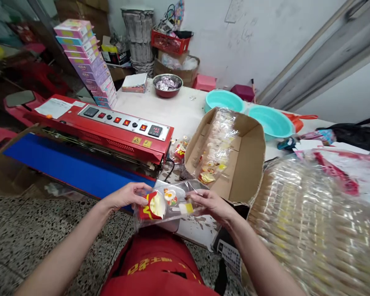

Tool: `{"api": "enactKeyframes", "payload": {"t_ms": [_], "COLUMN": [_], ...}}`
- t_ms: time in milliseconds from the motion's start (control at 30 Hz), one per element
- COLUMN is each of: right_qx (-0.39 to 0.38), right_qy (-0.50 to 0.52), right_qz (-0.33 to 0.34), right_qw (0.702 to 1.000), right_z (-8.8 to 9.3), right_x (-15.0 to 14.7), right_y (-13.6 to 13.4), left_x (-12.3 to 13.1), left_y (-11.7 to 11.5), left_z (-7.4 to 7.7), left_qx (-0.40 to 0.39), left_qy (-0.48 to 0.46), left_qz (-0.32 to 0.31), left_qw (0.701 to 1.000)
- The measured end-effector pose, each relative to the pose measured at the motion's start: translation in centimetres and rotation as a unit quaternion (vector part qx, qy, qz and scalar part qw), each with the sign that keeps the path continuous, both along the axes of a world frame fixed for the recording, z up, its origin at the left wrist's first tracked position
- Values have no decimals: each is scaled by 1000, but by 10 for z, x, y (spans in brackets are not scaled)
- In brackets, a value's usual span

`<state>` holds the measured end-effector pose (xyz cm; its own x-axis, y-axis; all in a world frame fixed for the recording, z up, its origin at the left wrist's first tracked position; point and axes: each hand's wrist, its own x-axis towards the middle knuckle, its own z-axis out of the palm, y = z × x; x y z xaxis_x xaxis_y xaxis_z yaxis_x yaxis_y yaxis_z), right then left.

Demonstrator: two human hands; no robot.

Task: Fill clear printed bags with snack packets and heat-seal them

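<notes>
- Clear plastic packet (pixel 180 196), one, holding toy fries (pixel 156 204) and a toy egg (pixel 170 195): raised at the near edge of the table (pixel 185 109), between both hands.
- Left hand (pixel 125 197), pinching the packet's left end; right hand (pixel 212 204), pinching toward its right end. The grip apparently keeps it flat.
- Filled bags (pixel 308 230), in rows, beyond the table's near right corner; close-set, likely saving room.
- Band sealer (pixel 111 131), red, table's left end; blue belt (pixel 77 162) along the near edge, presumably within easy reach.
- Cardboard box (pixel 251 150), open, near edge; packets (pixel 218 142) ranked leftward, perhaps for mutual support.
- Turquoise basins (pixel 273 121), two, toward the far edge.
- Metal bowl (pixel 168 92), far edge, containing small pieces.
</notes>
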<state>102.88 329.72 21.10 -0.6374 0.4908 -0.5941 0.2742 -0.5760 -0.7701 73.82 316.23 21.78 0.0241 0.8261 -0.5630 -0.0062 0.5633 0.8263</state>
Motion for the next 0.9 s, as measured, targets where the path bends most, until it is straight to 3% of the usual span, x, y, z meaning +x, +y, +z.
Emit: {"api": "enactKeyframes", "payload": {"t_ms": [67, 167, 267, 400, 533, 667, 800, 833, 900], "right_qx": [9, 35, 83, 156, 240, 191, 142, 123, 106], "right_qy": [-5, -17, -50, -91, -130, -123, -125, -124, -130], "right_qz": [-12, -38, -56, -71, -74, -40, -48, -51, -70], "right_qw": [1000, 998, 994, 981, 959, 973, 981, 983, 983], "right_z": [-11, -26, -39, -53, -62, -69, -72, -72, -70], "right_x": [-12, -25, -29, -24, -15, -10, -6, -6, -5], "right_y": [-10, -27, -41, -49, -51, -51, -48, -48, -47], "left_x": [-11, -18, -17, -10, -11, -38, -76, -80, -76], "left_y": [-10, -21, -27, -26, -23, -31, -50, -53, -54], "left_z": [-8, -26, -42, -53, -58, -63, -62, -59, -51], "left_qx": [19, 42, 39, 26, 25, 10, -9, -9, 34], "left_qy": [-2, -24, -38, -28, 76, 174, 254, 313, 475], "left_qz": [104, 278, 356, 381, 395, 413, 396, 377, 313], "left_qw": [994, 959, 933, 924, 915, 894, 882, 871, 822]}}
